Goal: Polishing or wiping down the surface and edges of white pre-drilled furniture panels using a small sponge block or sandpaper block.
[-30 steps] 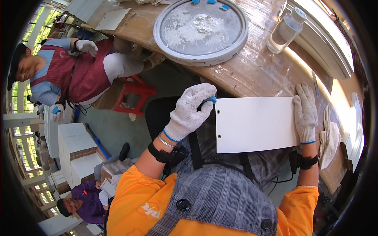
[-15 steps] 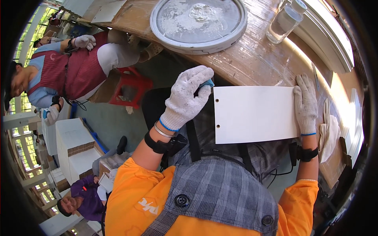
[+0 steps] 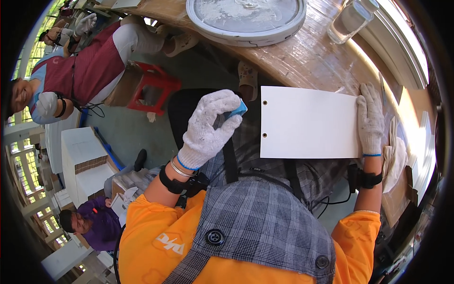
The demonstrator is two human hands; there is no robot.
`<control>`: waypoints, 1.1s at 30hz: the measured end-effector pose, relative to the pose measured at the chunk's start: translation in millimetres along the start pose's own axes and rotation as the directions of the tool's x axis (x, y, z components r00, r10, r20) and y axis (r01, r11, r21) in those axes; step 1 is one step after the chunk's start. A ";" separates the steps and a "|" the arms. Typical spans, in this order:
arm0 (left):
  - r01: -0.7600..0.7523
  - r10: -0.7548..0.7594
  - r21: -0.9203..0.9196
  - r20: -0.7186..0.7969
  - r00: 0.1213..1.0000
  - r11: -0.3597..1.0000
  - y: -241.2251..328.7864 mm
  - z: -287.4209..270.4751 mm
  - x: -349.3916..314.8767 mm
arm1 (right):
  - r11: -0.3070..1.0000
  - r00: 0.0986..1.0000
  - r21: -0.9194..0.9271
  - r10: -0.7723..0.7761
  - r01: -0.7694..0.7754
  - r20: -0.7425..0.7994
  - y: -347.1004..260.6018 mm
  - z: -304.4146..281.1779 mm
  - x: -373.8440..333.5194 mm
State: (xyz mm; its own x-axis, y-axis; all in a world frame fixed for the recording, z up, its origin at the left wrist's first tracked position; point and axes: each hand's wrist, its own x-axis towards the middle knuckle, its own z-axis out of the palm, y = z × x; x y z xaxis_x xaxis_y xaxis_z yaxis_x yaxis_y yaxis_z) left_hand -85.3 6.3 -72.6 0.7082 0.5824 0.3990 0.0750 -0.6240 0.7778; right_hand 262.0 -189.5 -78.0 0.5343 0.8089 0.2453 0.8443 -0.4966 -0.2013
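A white rectangular board lies over my lap at the table's edge, with two small brass-coloured eyelets near its left side. My gloved left hand is raised just left of the board, apart from it. Pinched between its thumb and fingers is a small blue sponge block, partly hidden by the glove. Along the board's right edge lies my gloved right hand, fingers stretched out straight and touching that edge.
On the wooden table stand a round grey lid smeared with white paste and a clear jar. White panels lean at the right, near a pale glove. A red stool and two seated co-workers are at the left.
My left hand has drawn back from the board's left edge, toward the left and nearer me. The view has shifted, moving the table and board up. My right hand stays at the board's edge.
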 end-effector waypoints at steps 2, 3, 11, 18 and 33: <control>0.099 -0.090 -0.096 0.088 0.992 0.990 14.3 -4.2 -17.4 | 1.000 1.000 -0.005 -0.009 0.009 -0.002 0.0 0.5 -0.1; 0.224 -0.200 -0.179 0.142 0.969 0.958 21.5 -4.0 -27.6 | 1.000 1.000 -0.003 -0.009 0.009 -0.005 0.0 -0.4 -0.5; 0.623 -0.499 -0.769 0.599 0.626 -0.142 26.4 -1.1 -52.7 | 1.000 1.000 0.023 0.000 0.000 -0.024 5.9 4.0 -2.7; 0.604 -0.625 -0.791 0.422 0.657 0.100 53.1 1.6 -55.2 | 0.999 0.999 0.031 0.013 -0.012 -0.035 6.3 4.5 -2.1; -0.318 0.237 0.267 0.295 0.926 0.910 60.2 32.9 -51.0 | 0.999 0.999 0.028 0.025 -0.025 -0.028 8.2 8.4 -1.9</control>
State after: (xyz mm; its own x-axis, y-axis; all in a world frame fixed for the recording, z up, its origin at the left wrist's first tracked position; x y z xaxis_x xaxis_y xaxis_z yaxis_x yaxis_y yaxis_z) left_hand -93.8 -78.1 -62.0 0.8804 0.2379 0.4103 0.0305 -0.8917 0.4516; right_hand 267.6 -192.4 -88.1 0.5565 0.7867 0.2670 0.8294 -0.5074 -0.2336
